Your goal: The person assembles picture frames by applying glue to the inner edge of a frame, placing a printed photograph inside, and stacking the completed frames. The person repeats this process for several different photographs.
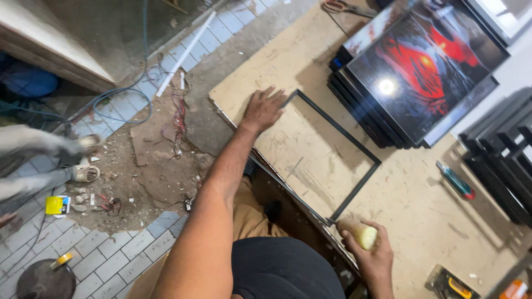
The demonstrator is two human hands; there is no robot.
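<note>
A scuffed, pale wooden desk carries an empty black rectangular frame, laid flat near its front edge. A stack of black-framed pictures is set at the far side, with scissors beyond. A green-handled tool, perhaps a screwdriver, is seen toward the right, near dark frame strips.

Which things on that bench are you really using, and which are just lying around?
In use:
left hand pressing on the black frame
right hand gripping a pale tool handle

Lying about:
scissors
green screwdriver
stack of framed pictures
wires on the floor
</note>
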